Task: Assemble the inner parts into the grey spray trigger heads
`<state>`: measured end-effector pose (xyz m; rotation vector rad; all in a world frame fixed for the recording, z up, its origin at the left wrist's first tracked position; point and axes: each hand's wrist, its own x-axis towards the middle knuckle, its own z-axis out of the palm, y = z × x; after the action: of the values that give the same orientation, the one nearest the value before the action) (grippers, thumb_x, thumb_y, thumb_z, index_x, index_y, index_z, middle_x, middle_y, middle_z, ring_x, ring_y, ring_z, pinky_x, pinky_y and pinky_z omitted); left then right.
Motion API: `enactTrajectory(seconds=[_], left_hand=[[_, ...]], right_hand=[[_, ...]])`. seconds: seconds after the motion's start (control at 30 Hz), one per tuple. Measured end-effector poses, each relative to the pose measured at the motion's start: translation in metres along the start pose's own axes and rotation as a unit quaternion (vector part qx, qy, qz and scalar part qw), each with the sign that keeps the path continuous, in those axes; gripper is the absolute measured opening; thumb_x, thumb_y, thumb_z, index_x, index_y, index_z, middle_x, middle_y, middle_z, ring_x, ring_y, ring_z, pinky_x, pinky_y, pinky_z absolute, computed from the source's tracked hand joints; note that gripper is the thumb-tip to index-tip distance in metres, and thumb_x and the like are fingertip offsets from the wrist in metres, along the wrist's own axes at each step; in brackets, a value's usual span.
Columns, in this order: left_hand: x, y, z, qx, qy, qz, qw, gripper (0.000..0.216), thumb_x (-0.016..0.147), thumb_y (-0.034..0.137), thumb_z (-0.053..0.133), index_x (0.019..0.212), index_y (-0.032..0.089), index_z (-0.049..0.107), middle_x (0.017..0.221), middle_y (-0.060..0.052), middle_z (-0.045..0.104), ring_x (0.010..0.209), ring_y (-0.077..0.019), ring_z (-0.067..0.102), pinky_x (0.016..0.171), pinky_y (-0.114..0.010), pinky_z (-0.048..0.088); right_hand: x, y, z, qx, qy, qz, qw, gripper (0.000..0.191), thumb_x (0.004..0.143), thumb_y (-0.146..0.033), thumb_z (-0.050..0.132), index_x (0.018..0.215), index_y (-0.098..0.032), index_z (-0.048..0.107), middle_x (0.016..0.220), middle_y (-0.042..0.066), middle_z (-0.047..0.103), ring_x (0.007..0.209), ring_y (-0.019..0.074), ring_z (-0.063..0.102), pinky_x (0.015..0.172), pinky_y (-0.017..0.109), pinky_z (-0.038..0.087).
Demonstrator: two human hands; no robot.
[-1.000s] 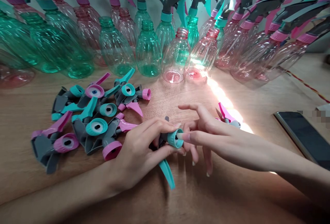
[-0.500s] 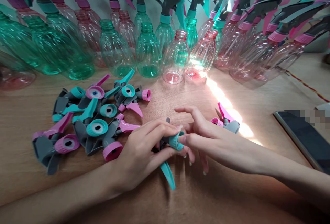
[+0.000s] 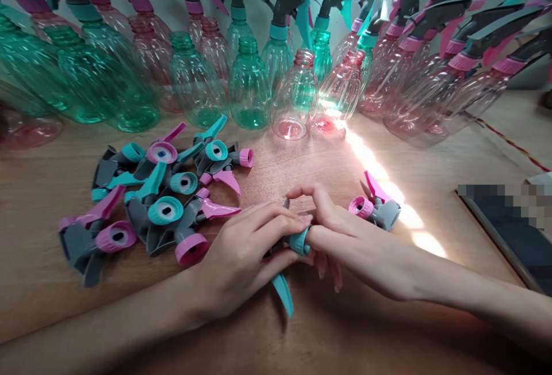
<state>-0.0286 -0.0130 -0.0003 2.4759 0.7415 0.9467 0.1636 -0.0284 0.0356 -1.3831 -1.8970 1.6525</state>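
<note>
My left hand is closed around a grey and teal trigger spray head, held low over the table. Its teal trigger points down toward me, and its teal collar faces right. Most of the grey body is hidden under my fingers. My right hand meets it from the right, with the thumb pressed at the collar's open end and the index finger bent over the top. The other right fingers hang curled below. To the left lies a pile of loose spray heads in pink, teal and grey.
Green bottles and pink bottles stand across the back, several with spray heads on. A single pink and grey spray head lies right of my hands. A phone and a twisted cord are at the right.
My right hand has shifted slightly left and closer in, its thumb now deeper at the collar and its index finger more bent. The collar has turned a little away from view.
</note>
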Motion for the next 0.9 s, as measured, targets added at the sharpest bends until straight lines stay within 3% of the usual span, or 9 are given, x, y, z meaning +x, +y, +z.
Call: enactTrajectory(seconds=[0.1, 0.2, 0.4, 0.67, 0.9], left_hand=[[0.001, 0.003, -0.001, -0.005, -0.007, -0.002, 1.000, 0.011, 0.087, 0.017, 0.057, 0.098, 0.016, 0.058, 0.095, -0.005, 0.066, 0.089, -0.0145, 0.064, 0.075, -0.022, 0.052], [0.002, 0.004, -0.002, -0.008, -0.012, 0.001, 1.000, 0.010, 0.086, 0.016, 0.058, 0.096, 0.014, 0.058, 0.095, -0.005, 0.065, 0.091, -0.0142, 0.063, 0.078, -0.022, 0.052], [0.002, 0.003, -0.001, -0.014, -0.018, 0.001, 1.000, 0.010, 0.086, 0.015, 0.058, 0.096, 0.017, 0.058, 0.095, -0.003, 0.065, 0.091, -0.0141, 0.063, 0.080, -0.023, 0.052], [-0.001, 0.001, 0.001, 0.002, -0.007, 0.037, 0.999, 0.010, 0.086, 0.014, 0.059, 0.095, 0.016, 0.058, 0.094, -0.004, 0.065, 0.090, -0.0151, 0.061, 0.083, -0.026, 0.050], [-0.001, 0.001, 0.000, 0.004, 0.006, 0.040, 0.999, 0.011, 0.088, 0.016, 0.057, 0.099, 0.015, 0.058, 0.094, -0.005, 0.066, 0.092, -0.0150, 0.061, 0.085, -0.026, 0.050]], right_hand=[[-0.004, 0.003, -0.004, -0.063, -0.038, -0.071, 0.995, 0.018, 0.092, -0.024, 0.031, 0.090, -0.020, 0.049, 0.099, 0.005, 0.052, 0.070, 0.0117, 0.053, 0.062, 0.025, 0.047], [-0.006, 0.004, -0.005, -0.091, -0.050, -0.111, 0.988, 0.018, 0.091, -0.023, 0.036, 0.076, -0.020, 0.046, 0.105, 0.006, 0.049, 0.072, 0.0118, 0.051, 0.061, 0.025, 0.047], [-0.006, 0.005, -0.001, -0.094, -0.018, -0.114, 0.989, 0.012, 0.088, -0.019, 0.039, 0.098, -0.021, 0.043, 0.095, 0.004, 0.054, 0.068, 0.0132, 0.051, 0.058, 0.025, 0.045], [-0.009, -0.004, -0.001, -0.123, -0.016, -0.094, 0.988, 0.015, 0.088, -0.022, 0.036, 0.102, -0.019, 0.040, 0.096, 0.007, 0.057, 0.072, 0.0165, 0.053, 0.064, 0.031, 0.044], [-0.008, -0.007, 0.003, -0.070, 0.018, -0.077, 0.994, 0.029, 0.091, -0.016, 0.033, 0.119, -0.021, 0.036, 0.116, 0.008, 0.054, 0.100, 0.0190, 0.054, 0.080, 0.034, 0.044]])
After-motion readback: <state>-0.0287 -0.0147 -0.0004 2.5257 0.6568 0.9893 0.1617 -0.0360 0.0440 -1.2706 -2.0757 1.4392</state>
